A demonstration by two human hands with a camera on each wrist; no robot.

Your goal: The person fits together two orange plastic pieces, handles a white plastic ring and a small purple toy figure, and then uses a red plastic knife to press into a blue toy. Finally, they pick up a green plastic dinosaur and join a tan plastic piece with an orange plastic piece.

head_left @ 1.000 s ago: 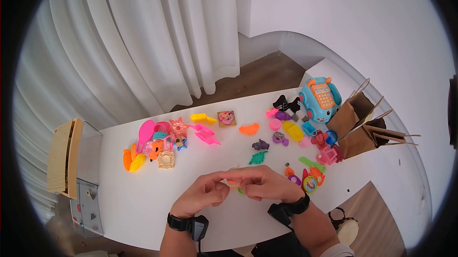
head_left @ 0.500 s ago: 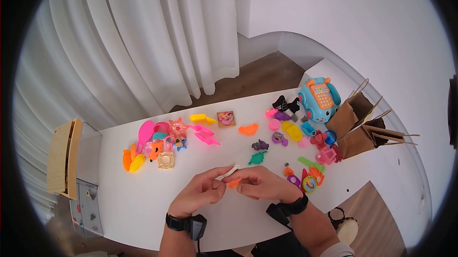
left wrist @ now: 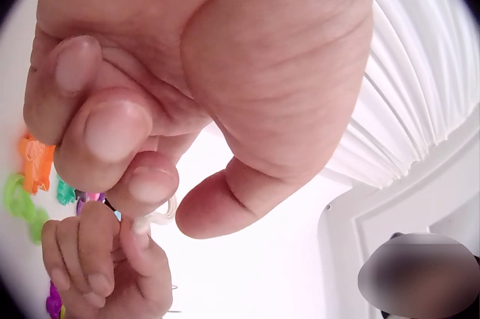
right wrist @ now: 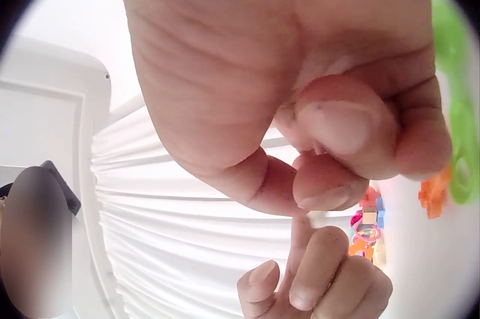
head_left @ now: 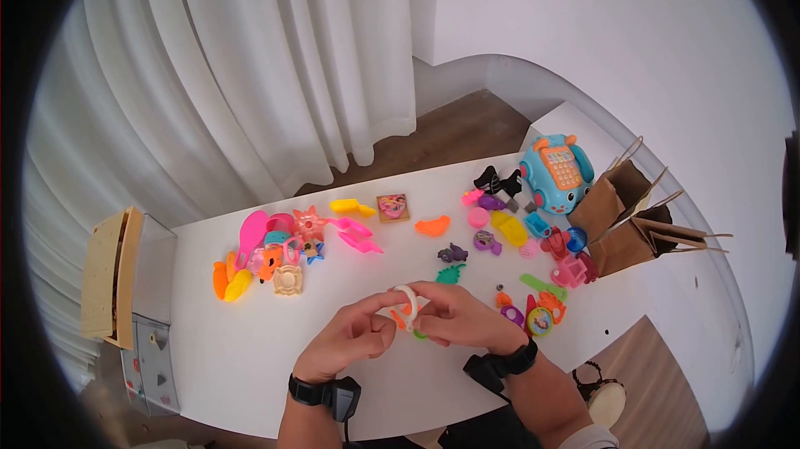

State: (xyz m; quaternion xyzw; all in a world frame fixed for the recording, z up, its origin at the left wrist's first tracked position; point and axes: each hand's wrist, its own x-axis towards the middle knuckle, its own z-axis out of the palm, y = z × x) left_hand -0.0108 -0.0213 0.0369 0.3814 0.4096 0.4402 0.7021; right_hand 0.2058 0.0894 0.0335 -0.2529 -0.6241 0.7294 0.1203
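A small off-white ring (head_left: 412, 306) stands between the two hands above the table; part of it also shows in the left wrist view (left wrist: 166, 212). The right hand (head_left: 467, 316) pinches its edge with index finger and thumb. My left hand (head_left: 354, 336) reaches it with an outstretched index finger, thumb apart and the other fingers curled in. Whether that fingertip passes through the ring, I cannot tell. Behind the fingers, an orange piece (head_left: 398, 319) and a green piece (head_left: 419, 334) are partly hidden.
Colourful toys lie on the white table (head_left: 242, 366), including a green dinosaur (head_left: 451, 274) beyond the hands and an orange piece (head_left: 432, 226). A blue toy phone (head_left: 557, 172) and paper bags (head_left: 621, 245) are at the right. Left stands a clear drawer box (head_left: 152, 366).
The ring has turned from a flatter, narrow look to upright, showing its round opening. The right index finger has shifted up and left over it; the left hand has barely moved.
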